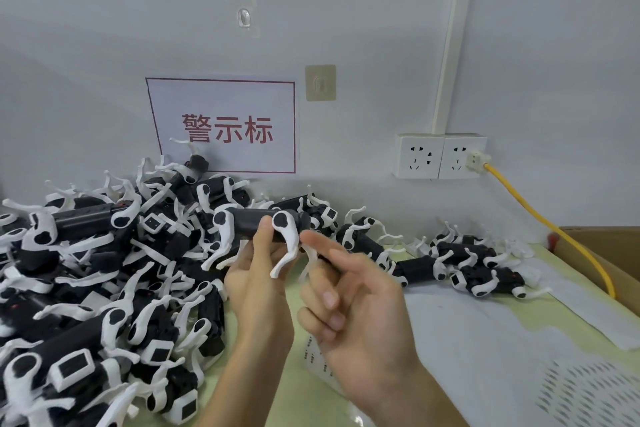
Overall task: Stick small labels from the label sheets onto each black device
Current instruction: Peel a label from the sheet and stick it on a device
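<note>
My left hand [256, 274] grips one black device [258, 224], right hand [349, 302] half-open, label unseen; large pile [86, 288] apparently awaits, small row [460, 263] likely finished

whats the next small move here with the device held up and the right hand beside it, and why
Probably bring the right hand in so its extended fingertip presses on the black body of the held device. The left hand holds that device up above the pile, and the right forefinger sits just beside it, not touching. Whether a label is on the fingertip cannot be made out.
</note>
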The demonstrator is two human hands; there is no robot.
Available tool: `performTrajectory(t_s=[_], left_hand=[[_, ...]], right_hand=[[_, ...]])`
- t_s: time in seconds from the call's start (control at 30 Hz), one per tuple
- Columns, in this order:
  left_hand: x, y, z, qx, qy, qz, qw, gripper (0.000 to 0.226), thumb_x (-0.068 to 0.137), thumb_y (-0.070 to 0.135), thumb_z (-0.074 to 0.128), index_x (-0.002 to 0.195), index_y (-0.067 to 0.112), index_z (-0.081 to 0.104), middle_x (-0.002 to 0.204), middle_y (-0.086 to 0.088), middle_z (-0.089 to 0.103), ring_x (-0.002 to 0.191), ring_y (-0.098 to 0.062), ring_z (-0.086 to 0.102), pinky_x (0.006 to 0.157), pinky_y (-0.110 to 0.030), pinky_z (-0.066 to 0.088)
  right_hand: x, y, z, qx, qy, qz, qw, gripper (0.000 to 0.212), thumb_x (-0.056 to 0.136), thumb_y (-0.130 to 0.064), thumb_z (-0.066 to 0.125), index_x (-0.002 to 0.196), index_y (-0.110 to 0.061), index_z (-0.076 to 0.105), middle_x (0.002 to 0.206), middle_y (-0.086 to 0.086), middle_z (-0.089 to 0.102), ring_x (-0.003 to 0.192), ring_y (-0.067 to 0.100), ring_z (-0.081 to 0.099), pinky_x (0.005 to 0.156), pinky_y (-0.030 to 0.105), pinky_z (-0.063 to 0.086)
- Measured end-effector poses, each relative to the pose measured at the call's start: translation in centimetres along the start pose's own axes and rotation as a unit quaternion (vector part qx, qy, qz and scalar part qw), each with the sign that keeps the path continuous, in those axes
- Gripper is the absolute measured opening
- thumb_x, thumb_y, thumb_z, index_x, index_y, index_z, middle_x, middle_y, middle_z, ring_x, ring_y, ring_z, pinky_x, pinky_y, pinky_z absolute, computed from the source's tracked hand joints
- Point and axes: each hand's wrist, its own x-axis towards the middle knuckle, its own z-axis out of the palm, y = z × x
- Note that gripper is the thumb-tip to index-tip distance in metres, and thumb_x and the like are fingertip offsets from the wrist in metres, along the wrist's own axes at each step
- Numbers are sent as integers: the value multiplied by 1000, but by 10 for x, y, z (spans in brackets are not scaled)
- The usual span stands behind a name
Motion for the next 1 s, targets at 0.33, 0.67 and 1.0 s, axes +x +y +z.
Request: performTrajectory(t_s=[0.33, 0.67, 1.0], left_hand=[[-3, -7, 2, 70, -46, 89, 993, 48, 81, 59, 67, 52, 24, 54, 50, 6, 45, 53, -15, 41, 63, -31, 40], [-5, 0, 4, 93, -208, 103, 968, 42, 93, 47, 57, 86, 11, 78, 78, -17, 75, 71, -24, 73, 65, -26, 58], [-6, -1, 5, 119, -191, 120, 967, 20, 89, 33, 71, 72, 22, 72, 71, -6, 70, 71, -18, 72, 67, -21, 57]], right_hand=[[6, -45, -21, -427, 76, -187, 881, 25, 85, -27, 57, 97, -28, 79, 72, -2, 59, 59, 13, 48, 51, 22, 38], [13, -43, -27, -502, 31, -141, 852, 43, 86, -45, 68, 128, -37, 66, 118, -13, 72, 111, 11, 69, 99, 43, 54], [14, -48, -33, -564, 32, -146, 812, 45, 87, -48, 70, 132, -39, 64, 124, -17, 69, 114, 9, 67, 99, 41, 54]])
